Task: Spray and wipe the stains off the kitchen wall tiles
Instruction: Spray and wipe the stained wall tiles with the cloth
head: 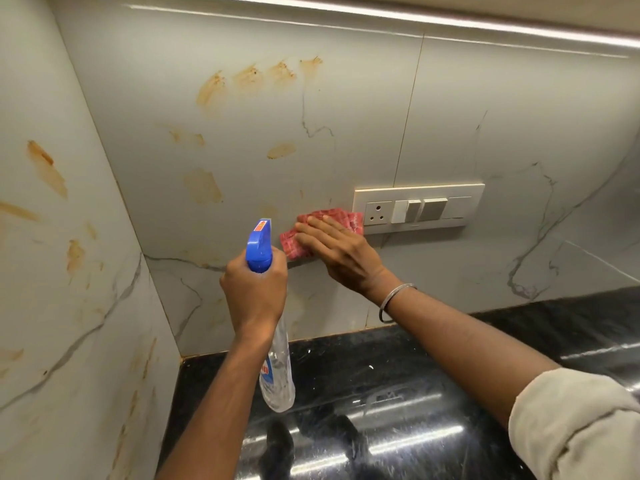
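Orange-brown stains [247, 77] smear the back wall tiles [346, 109], and more mark the left side wall [46, 169]. My left hand [254, 289] grips the neck of a clear spray bottle [278, 375] with a blue trigger head [259, 245], nozzle aimed at the back wall. My right hand [341, 252] lies flat, fingers straight, pressing a red patterned cloth [329, 218] against the back tile just left of the switch plate. The hand covers much of the cloth.
A cream switch and socket plate [419, 207] is mounted on the back wall right beside the cloth. A glossy black stone countertop [381, 393] runs below. The two tiled walls meet in a corner at the left, and a lit cabinet underside [485, 26] runs overhead.
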